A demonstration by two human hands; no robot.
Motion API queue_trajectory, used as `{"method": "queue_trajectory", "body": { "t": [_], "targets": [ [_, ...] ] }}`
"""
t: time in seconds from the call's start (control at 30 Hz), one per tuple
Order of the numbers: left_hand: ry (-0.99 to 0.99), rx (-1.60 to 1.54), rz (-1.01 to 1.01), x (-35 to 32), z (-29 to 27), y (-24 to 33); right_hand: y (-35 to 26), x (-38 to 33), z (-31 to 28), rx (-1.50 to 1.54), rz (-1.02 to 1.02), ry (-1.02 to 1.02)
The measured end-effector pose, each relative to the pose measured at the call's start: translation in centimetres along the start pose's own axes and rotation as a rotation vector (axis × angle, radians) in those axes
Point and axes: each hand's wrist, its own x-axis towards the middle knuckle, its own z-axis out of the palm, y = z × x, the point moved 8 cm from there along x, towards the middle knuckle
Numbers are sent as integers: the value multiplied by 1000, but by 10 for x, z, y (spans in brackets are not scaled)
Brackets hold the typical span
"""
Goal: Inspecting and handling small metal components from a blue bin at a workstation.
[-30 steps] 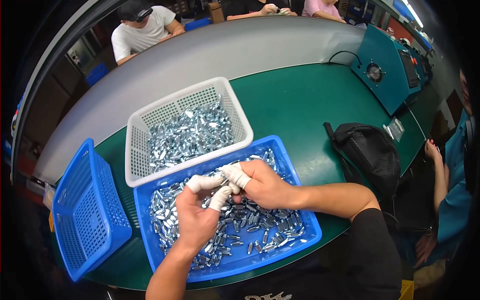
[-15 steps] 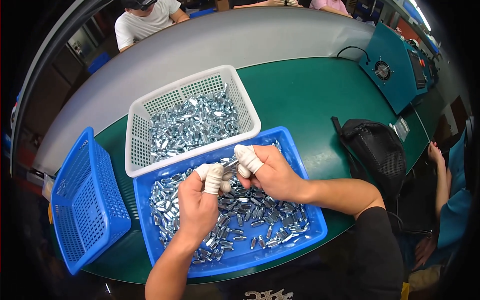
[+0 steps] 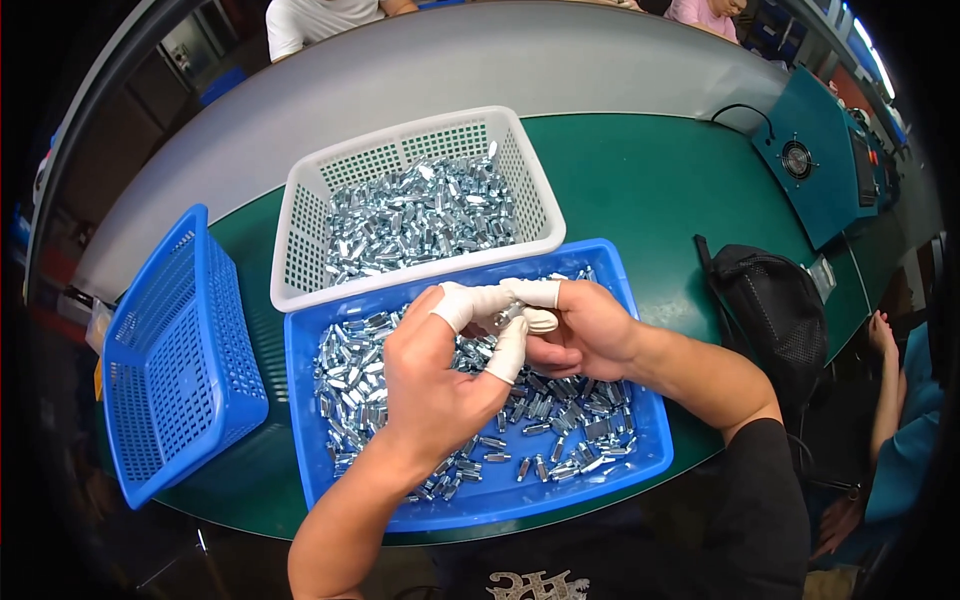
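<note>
head view: green table point(image 3: 640, 190), grey wall strip behind it.

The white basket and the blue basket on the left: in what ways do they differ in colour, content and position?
The white basket holds a heap of small shiny metal parts, while the blue basket shows none inside. The white basket sits flat behind the blue tray, but the blue basket lies tilted at the table edge, left of the tray. Both are plastic baskets with mesh walls on the green table.

Left hand point(image 3: 432, 385) and right hand point(image 3: 585, 330) meet, capped fingers point(image 3: 470, 303) pinched together.
</note>
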Motion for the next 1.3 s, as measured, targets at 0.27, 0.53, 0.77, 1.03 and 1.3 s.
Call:
{"method": "queue_trajectory", "body": {
  "t": [0.27,0.53,0.77,1.03,1.3],
  "targets": [
    [265,133,-366,-7,-54,-68,-20,13,-11,-81,-541,281],
    [-409,589,-42,-37,26,-16,-29,13,-6,-124,-766,202],
    [-524,446,-321,-44,35,-38,-34,-13,-8,-208,-774,271],
    [-534,549,-219,-50,15,-38,-35,7,-14,-343,-746,390],
    [-369,89,-485,-27,9,-53,-48,-16,6,-516,-754,352]
  ]
}}
